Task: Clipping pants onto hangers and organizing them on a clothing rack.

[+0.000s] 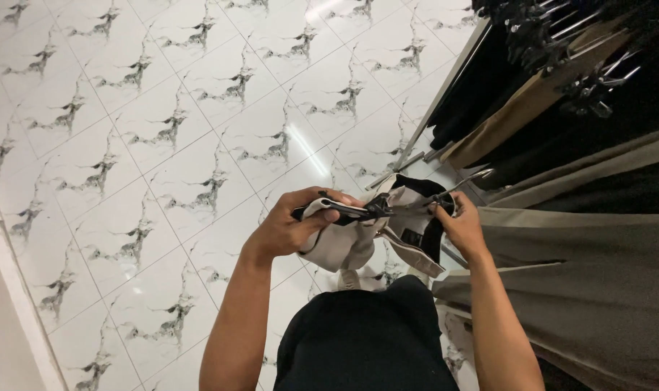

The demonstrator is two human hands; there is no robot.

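Gripping a cream fabric garment (347, 242) on a black clip hanger (373, 210) at frame centre, left hand (289, 228) and right hand (459, 224) both clench it; dark and tan hanging clothes (561, 94) crowd right, white marble floor tiles (163, 130) spread left.

Beige garment (351, 242) with dark lining, bunched and clipped on a black hanger (376, 210) with metal hook, held level between left hand (293, 228) and right hand (459, 226), fabric drooping below both.
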